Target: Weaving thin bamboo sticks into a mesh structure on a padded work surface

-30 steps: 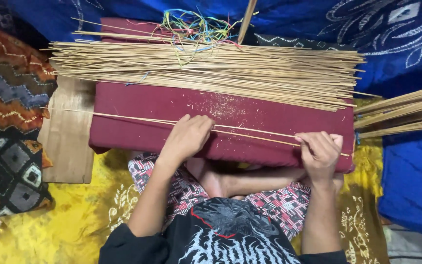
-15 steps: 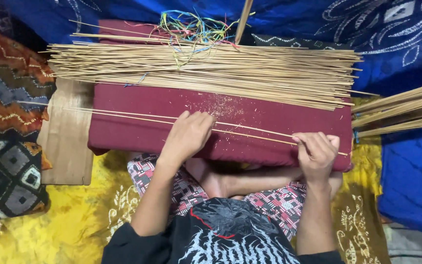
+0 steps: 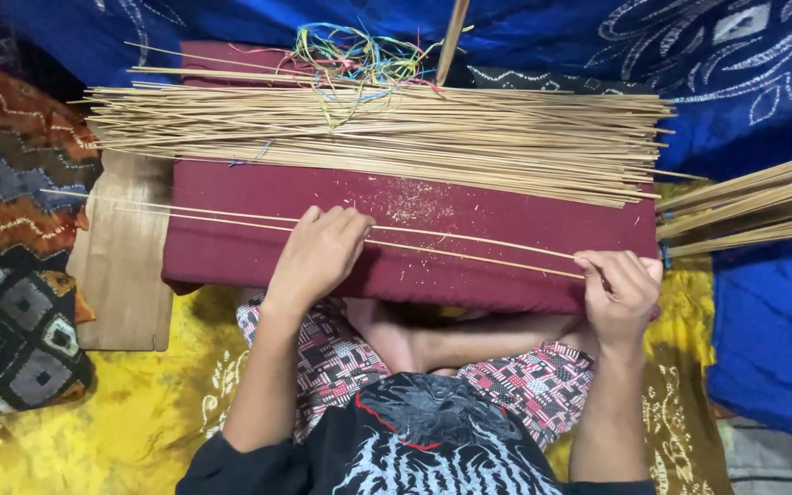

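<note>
Two thin bamboo sticks lie lengthwise across a maroon cloth-covered board on my lap. My left hand presses down on the sticks near their middle, fingers curled over them. My right hand pinches the sticks' right ends at the board's near right corner. Behind them, a thick pile of long bamboo sticks rests along the board's far edge, with a tangle of coloured threads on top.
A wooden plank sticks out from under the board at left. More bamboo sticks jut in from the right. A patterned cushion lies at left, blue cloth behind and right, yellow cloth underneath.
The two thin sticks have slid leftward across the board, their left ends now reaching out over the wooden plank. Both hands stay on them in nearly the same places.
</note>
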